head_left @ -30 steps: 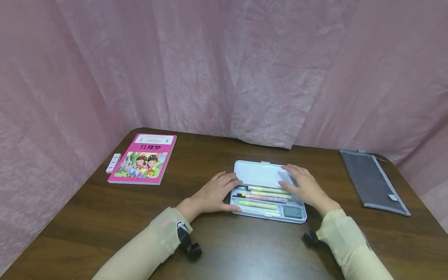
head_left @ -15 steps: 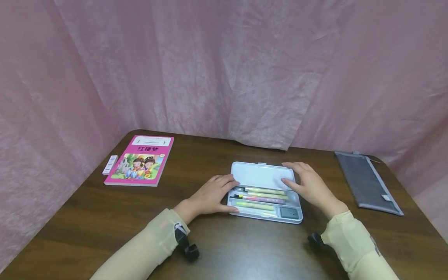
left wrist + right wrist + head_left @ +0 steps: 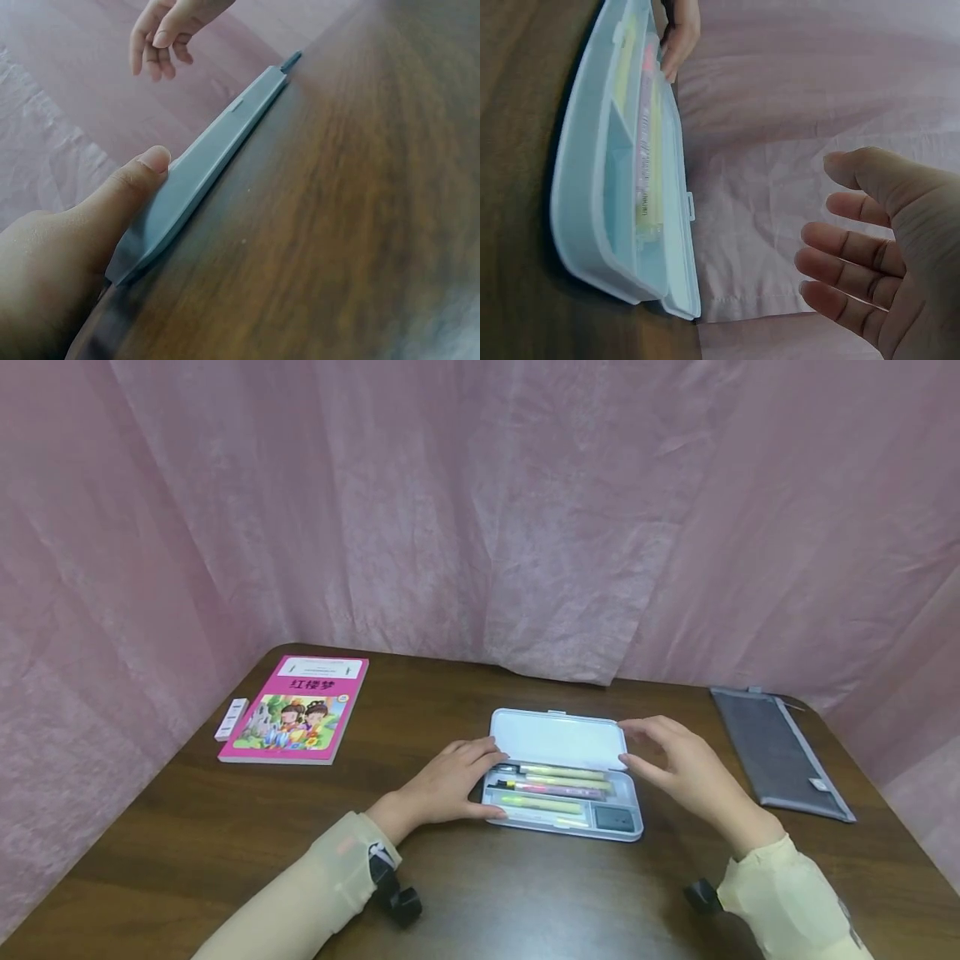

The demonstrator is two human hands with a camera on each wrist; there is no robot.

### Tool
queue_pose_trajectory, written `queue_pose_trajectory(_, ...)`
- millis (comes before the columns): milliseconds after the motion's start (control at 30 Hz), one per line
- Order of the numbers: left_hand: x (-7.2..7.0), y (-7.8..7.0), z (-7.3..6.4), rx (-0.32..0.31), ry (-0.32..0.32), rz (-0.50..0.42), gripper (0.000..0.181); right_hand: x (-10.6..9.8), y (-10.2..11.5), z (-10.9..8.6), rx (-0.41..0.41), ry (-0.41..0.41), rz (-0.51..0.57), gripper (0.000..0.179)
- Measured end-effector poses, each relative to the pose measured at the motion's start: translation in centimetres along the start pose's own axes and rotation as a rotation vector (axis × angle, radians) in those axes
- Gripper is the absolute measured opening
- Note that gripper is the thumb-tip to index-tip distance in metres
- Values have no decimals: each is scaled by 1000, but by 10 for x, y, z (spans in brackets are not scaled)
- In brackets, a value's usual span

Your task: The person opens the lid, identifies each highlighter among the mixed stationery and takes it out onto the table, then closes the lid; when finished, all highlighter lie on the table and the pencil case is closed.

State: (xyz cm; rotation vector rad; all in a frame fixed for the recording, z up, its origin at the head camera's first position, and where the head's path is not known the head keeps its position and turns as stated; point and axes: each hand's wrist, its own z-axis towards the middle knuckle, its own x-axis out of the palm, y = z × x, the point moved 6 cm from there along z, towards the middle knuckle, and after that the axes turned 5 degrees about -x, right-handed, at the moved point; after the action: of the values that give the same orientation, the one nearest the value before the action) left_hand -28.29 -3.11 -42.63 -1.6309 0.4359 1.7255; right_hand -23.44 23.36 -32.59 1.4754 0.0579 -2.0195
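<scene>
The pencil case lies open on the table, lid folded back on the far side of the pens, and steadiness seems to be what counts here. The left hand holds the left end between thumb and fingers, thumb against the near wall, fingers round by the hinge; I judge that a light hold is enough, since a hard push could slide or tip so slim a box. The right hand grips nothing: its fingers hang apart and half bent, and the right wrist view shows a gap between them and the case. Should that hand touch the lid, best take the outer right corner with thumb and 1 or 2 fingertips, moving slowly, so the hinge turns evenly and isn't twisted. The left fingertips lie near the hinge line and would be easy to nip, so mind them before any lid movement. The pens should also lie below the rim; from these views, I can't tell whether every pen does.
</scene>
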Motion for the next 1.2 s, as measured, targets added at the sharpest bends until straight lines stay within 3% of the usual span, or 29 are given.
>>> queue_pose_trajectory(300, -1, -1, -1, 19, -13, 2, 82, 9, 2, -21, -36, -7, -16, 31)
queue_pose_trajectory(433, 0, -1, -1, 2, 3, -7, 82, 16, -2, -24, -15, 12, -32, 28)
queue_pose_trajectory(667, 1, 0, -1, -21, 18, -20, 82, 33, -10, -25, -3, 43, -18, 26)
queue_pose_trajectory(900, 0, 0, -1, -20, 4, -23, 82, 49, -11, -23, -26, 79, -80, 23)
queue_pose_trajectory(1200, 0, 1, -1, -10, 0, -19, 82, 58, -15, -21, 20, 113, -99, 23)
